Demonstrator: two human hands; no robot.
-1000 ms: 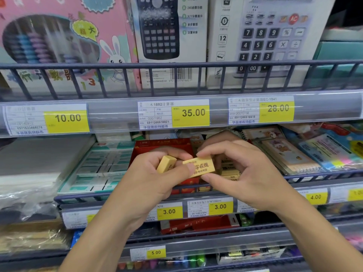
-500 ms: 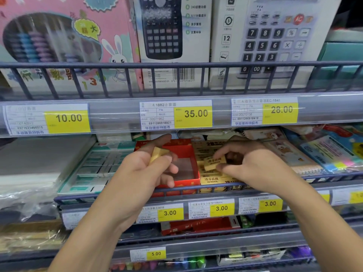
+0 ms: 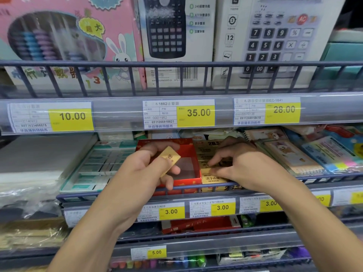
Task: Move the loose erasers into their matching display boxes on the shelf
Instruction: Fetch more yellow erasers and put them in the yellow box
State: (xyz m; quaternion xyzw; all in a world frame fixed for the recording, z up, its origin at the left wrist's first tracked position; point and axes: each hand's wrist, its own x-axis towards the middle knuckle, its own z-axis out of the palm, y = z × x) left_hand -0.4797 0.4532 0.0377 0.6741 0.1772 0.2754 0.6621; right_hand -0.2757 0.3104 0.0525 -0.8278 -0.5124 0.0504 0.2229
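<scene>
Centrally, the left hand point(image 3: 145, 169) pinches a yellow wrapped eraser point(image 3: 170, 160) over the red cardboard display box point(image 3: 193, 154); the right hand point(image 3: 241, 165), fingers closed, presses another into the yellow box point(image 3: 213, 178). It should seat flat, label up.

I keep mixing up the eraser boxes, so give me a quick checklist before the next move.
1. Left hand grips its yellow eraser: ok.
2. Red box has free space: ok, its floor shows bare.
3. That eraser matches the red box: cannot tell, print blurred.
4. Right hand is over the yellow box: ok.
5. Right hand has let go of an eraser: cannot tell, fingers hide it.
</scene>
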